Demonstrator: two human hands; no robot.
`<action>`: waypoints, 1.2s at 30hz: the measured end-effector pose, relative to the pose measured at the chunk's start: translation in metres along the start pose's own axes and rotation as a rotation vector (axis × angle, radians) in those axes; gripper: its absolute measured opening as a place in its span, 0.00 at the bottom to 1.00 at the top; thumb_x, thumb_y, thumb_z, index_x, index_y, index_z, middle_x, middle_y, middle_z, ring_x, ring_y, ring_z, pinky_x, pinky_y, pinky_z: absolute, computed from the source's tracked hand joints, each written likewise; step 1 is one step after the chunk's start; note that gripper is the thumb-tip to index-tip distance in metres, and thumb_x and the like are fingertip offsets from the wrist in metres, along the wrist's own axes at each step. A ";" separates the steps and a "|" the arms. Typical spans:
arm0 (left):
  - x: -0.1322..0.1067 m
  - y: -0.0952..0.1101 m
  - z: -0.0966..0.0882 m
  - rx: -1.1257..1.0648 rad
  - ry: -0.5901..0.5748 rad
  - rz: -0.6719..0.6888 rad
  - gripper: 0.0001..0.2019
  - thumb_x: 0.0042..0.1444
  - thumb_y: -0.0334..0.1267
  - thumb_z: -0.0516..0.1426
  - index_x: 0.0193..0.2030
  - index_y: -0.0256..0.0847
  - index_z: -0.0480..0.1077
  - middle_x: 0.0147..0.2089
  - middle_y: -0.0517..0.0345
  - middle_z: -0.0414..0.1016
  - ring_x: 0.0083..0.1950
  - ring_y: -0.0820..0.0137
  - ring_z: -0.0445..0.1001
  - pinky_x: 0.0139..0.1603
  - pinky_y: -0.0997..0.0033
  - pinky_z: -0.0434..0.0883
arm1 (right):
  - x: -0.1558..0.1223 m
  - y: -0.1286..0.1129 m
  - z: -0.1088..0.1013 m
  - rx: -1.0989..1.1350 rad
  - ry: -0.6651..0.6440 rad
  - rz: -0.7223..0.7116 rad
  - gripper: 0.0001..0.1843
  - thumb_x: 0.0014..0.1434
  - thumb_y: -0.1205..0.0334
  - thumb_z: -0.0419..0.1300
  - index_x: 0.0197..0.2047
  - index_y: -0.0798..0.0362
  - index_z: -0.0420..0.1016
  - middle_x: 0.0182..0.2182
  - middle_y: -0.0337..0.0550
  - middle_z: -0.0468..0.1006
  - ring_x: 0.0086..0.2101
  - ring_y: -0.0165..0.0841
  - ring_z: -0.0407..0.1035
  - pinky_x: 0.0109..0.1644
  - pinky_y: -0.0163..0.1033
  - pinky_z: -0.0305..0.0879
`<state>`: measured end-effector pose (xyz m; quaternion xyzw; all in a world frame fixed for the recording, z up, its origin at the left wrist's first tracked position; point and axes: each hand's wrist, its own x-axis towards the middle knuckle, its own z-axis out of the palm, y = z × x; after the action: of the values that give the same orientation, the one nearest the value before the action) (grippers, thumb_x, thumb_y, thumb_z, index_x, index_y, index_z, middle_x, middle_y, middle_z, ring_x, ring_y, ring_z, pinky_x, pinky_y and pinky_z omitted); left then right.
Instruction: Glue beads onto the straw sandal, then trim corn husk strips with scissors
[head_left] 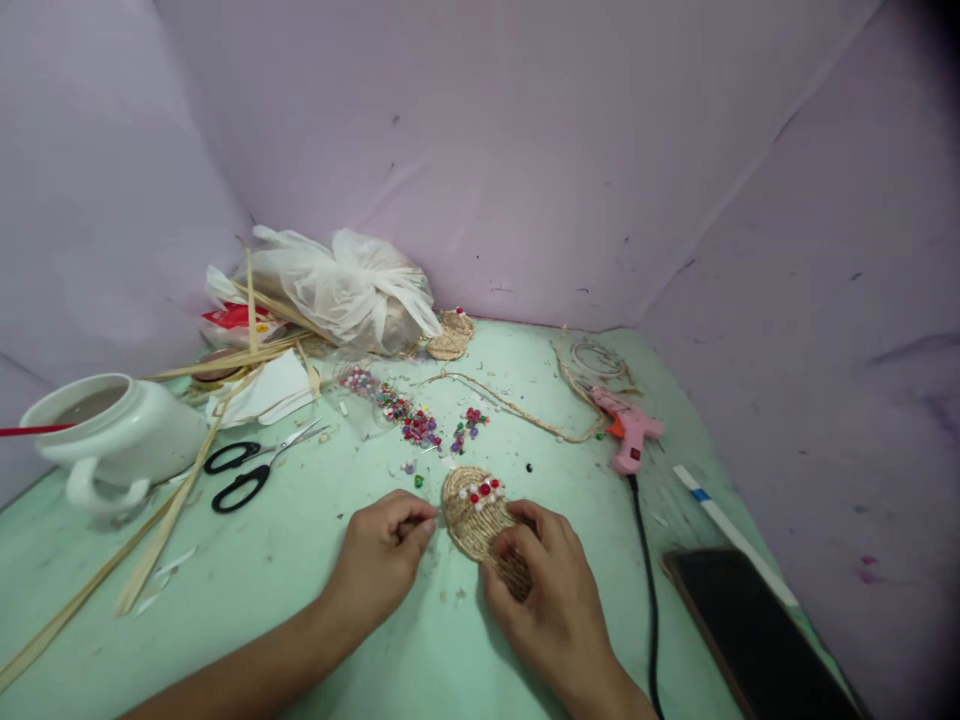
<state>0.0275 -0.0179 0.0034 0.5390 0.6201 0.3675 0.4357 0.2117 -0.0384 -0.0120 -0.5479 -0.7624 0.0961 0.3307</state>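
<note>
A small woven straw piece [474, 515] shaped like a tiny sole lies on the pale green table [315, 620], with red and white beads stuck across its far end. My right hand [551, 590] rests on its near end, fingers curled and pressing it down. Just left of it, my left hand [382, 560] is pinched shut, its fingertips near the piece's left edge; what they hold is too small to make out. Loose coloured beads [420, 425] lie scattered just beyond the piece.
A pink glue gun [630, 430] with a black cord lies to the right, a dark phone [750, 630] at the near right. Black scissors [244, 475], a white cup [112, 430], straw strips [165, 520], a plastic bag [352, 290] and another woven piece [450, 335] sit left and behind.
</note>
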 end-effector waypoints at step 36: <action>0.000 0.003 -0.009 -0.469 0.070 -0.157 0.07 0.43 0.38 0.55 0.30 0.38 0.66 0.18 0.66 0.64 0.17 0.78 0.59 0.17 0.80 0.58 | 0.093 0.059 -0.053 0.907 -0.033 0.792 0.10 0.47 0.58 0.63 0.33 0.53 0.71 0.31 0.42 0.76 0.29 0.31 0.69 0.32 0.34 0.66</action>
<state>0.0202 -0.0170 0.0087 0.3602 0.5726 0.4847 0.5545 0.2726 0.0557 0.0358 -0.5927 -0.3885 0.5362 0.4586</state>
